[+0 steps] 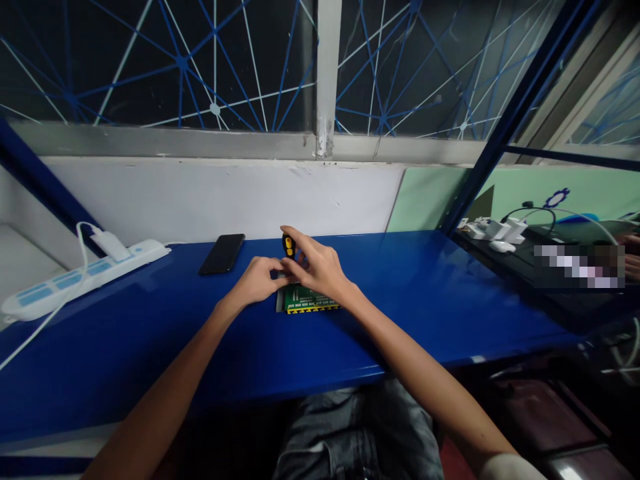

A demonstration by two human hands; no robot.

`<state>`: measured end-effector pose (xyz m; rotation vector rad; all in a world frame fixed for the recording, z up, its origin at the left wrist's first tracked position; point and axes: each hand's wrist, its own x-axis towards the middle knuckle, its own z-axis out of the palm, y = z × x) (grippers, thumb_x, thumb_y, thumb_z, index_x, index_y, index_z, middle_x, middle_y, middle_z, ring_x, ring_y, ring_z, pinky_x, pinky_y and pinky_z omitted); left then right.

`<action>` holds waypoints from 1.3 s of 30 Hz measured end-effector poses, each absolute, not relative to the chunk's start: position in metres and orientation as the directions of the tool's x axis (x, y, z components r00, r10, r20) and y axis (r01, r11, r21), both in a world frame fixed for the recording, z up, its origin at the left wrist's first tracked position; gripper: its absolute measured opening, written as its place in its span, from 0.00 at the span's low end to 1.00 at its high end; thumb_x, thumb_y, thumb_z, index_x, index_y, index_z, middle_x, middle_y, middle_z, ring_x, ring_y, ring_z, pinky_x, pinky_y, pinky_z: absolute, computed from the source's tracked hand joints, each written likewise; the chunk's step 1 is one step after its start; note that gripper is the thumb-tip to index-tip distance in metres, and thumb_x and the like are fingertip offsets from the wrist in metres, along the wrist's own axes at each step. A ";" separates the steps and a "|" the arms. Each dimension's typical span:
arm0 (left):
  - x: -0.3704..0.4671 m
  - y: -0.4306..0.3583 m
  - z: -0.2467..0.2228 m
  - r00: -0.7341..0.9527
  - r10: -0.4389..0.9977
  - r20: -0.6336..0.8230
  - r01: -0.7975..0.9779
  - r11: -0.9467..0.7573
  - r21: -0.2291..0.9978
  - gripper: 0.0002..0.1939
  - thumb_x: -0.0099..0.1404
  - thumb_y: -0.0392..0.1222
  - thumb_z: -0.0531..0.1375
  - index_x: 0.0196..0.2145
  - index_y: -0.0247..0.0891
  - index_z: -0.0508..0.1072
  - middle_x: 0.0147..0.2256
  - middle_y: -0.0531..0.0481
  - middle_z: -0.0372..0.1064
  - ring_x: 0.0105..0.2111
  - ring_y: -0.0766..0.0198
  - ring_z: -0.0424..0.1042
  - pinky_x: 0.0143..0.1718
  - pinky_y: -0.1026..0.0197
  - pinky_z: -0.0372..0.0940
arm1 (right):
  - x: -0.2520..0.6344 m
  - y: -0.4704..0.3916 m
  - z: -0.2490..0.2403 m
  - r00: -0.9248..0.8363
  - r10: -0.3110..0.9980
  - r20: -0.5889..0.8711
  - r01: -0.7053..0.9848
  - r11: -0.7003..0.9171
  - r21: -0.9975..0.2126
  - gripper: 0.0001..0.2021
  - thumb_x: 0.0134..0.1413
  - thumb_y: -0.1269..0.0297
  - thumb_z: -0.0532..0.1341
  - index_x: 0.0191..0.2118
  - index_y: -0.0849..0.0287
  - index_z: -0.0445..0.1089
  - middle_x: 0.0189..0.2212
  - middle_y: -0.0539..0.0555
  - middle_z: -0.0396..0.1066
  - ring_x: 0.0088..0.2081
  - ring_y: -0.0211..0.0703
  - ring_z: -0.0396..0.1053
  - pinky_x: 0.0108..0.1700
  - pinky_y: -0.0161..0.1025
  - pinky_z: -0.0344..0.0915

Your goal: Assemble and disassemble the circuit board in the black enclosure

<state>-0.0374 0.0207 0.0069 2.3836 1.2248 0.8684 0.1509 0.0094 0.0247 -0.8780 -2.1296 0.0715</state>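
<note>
A green circuit board (311, 299) with a yellow-marked front edge lies on the blue table (425, 293), partly under my hands. My right hand (320, 265) is closed round a black and yellow screwdriver handle (289, 247), which stands roughly upright over the board's back left part. The tool's lower end is hidden by my fingers. Close against it on the left, my left hand (260, 279) has its thumb and fingertips pinched together at the board's back left corner. What those fingertips hold, if anything, is too small to tell.
A black phone (223, 254) lies left of my hands. A white power strip (85, 277) with a plugged-in charger and cable runs along the far left. At the right, past a blue frame post (475, 173), are white adapters (500, 230), cables and part of another person's hand.
</note>
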 end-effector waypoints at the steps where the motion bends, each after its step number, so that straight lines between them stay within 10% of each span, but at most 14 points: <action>1: -0.037 0.021 0.007 0.448 0.814 0.371 0.616 -0.581 0.532 0.09 0.59 0.41 0.61 0.34 0.37 0.81 0.34 0.47 0.79 0.35 0.56 0.76 0.38 0.59 0.66 | 0.151 0.009 0.024 -0.431 0.612 0.663 0.567 0.755 -0.329 0.29 0.61 0.60 0.50 0.67 0.55 0.49 0.40 0.55 0.72 0.32 0.42 0.69 0.35 0.40 0.64; 39: -0.033 0.021 0.009 0.481 0.835 0.267 0.654 -0.545 0.525 0.14 0.62 0.45 0.58 0.35 0.37 0.82 0.33 0.47 0.79 0.32 0.58 0.74 0.35 0.61 0.63 | 0.148 0.021 0.011 -0.336 0.680 0.651 0.574 0.696 -0.431 0.31 0.58 0.55 0.56 0.65 0.54 0.51 0.37 0.53 0.75 0.29 0.41 0.70 0.34 0.39 0.63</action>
